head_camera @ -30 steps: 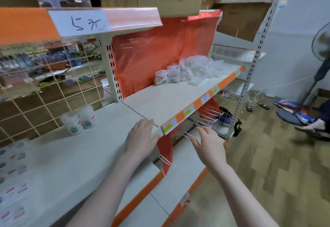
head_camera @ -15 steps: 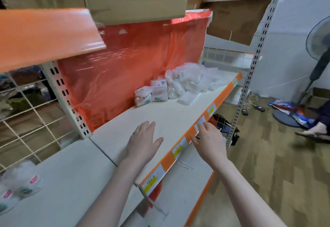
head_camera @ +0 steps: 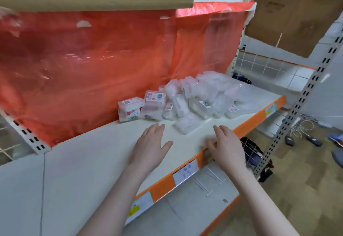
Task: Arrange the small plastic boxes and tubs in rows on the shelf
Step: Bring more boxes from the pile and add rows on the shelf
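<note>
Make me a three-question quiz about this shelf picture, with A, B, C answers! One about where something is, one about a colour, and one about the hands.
1. Where is the pile of plastic boxes?
A. on the floor
B. on the shelf, against the back sheet
C. in a hand

2. What colour is the back sheet?
A. red-orange
B. blue
C. green

3. What are the left hand and right hand holding?
A. a box each
B. one box together
C. nothing

Answers: 1 B, the pile sits on the white board; 2 A, the plastic is red-orange; 3 C, both hands have open, bare fingers.

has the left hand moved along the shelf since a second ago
Yes. The left hand has travelled right along the shelf, from near the upright post to just short of the pile of plastic boxes.
</note>
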A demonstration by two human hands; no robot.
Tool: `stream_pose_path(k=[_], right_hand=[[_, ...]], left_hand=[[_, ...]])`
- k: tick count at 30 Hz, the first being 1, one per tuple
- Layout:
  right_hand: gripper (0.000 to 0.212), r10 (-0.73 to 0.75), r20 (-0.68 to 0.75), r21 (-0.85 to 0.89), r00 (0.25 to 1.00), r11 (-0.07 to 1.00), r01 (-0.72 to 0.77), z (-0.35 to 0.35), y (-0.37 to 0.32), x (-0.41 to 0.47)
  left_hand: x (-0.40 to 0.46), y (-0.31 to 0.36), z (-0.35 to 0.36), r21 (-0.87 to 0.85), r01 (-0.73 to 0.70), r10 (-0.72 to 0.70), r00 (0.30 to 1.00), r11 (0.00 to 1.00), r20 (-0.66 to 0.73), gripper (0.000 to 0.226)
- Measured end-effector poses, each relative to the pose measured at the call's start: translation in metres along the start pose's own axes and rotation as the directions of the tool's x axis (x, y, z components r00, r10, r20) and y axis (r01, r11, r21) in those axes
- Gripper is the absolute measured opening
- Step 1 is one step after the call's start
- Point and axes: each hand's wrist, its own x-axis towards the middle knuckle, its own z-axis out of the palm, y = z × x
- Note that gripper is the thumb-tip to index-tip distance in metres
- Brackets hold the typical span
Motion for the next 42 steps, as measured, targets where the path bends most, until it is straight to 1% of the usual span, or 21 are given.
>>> stream_pose_path(k=[4,9,13,16,20,24,26,30,33,37,40,42], right_hand=[[0.035,-0.098,0.026,0.059,0.995,0.994,0.096,-0.002,0.053,0.039],[0.035,-0.209,0.013,0.107,0.978,0.973,0.206,-0.004,0.088,0.077],[0.043,-0.232,-0.001,0.109,0.973,0.967,0.231,0.0,0.102,0.097],[0.046,-0.226,0.042,0.091,0.973,0.971,0.221,0.006,0.112,0.111],[0.052,-0.262,0.081,0.086,0.962,0.963,0.255,0.014,0.125,0.126],[0.063,-0.236,0.147,0.161,0.961,0.964,0.212,0.022,0.132,0.133],[0.065,-0.251,0.149,0.185,0.957,0.957,0.222,0.024,0.134,0.137],[0.066,-0.306,0.145,0.154,0.941,0.946,0.284,0.025,0.131,0.143],[0.069,-0.274,0.156,0.159,0.949,0.955,0.25,0.027,0.124,0.145],[0.06,-0.294,0.116,0.107,0.949,0.953,0.283,0.027,0.114,0.146],[0.061,-0.312,0.133,0.069,0.941,0.95,0.306,0.026,0.111,0.148],[0.058,-0.31,0.132,0.048,0.941,0.951,0.307,0.024,0.11,0.145]], left_hand=[[0.031,0.044,0.026,0.004,0.097,-0.097,0.995,0.995,0.019,0.06],[0.062,0.072,0.046,0.048,0.176,-0.177,0.984,0.983,0.014,0.059],[0.077,0.079,0.059,0.091,0.199,-0.203,0.979,0.976,0.031,0.057],[0.085,0.078,0.065,0.138,0.207,-0.212,0.977,0.969,0.023,0.057],[0.088,0.079,0.069,0.136,0.227,-0.228,0.974,0.964,-0.012,0.056],[0.082,0.077,0.071,0.133,0.225,-0.223,0.974,0.965,-0.03,0.055],[0.079,0.075,0.07,0.141,0.225,-0.222,0.974,0.964,-0.037,0.055],[0.072,0.073,0.066,0.151,0.222,-0.218,0.975,0.963,-0.04,0.055],[0.065,0.07,0.064,0.151,0.237,-0.233,0.971,0.96,-0.045,0.055],[0.064,0.067,0.061,0.135,0.238,-0.235,0.971,0.962,-0.034,0.056],[0.068,0.066,0.058,0.117,0.229,-0.229,0.973,0.967,-0.012,0.058],[0.069,0.065,0.057,0.11,0.229,-0.23,0.973,0.967,-0.009,0.058]])
